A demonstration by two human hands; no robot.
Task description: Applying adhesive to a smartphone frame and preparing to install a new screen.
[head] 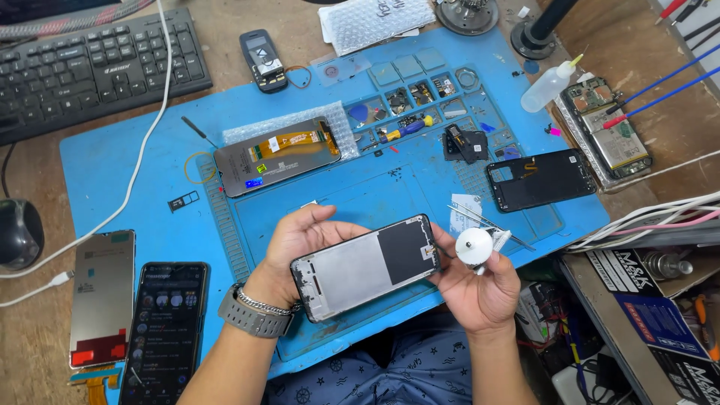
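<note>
left hand [304, 244] grips phone frame [365, 267] | right hand [480, 289] at edge

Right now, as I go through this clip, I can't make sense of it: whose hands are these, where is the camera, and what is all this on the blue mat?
The single picture comes from a camera worn on the person's head, looking down at their own two bare hands. The left hand, with a grey watch at the wrist, holds a phone frame over the blue work mat. The right hand steadies the frame's other end and holds a small white roll of tape. On the mat lie a replacement screen with an orange ribbon cable, a black back cover and tweezers. A keyboard sits at the top left, and a lit phone lies at the lower left.
</note>
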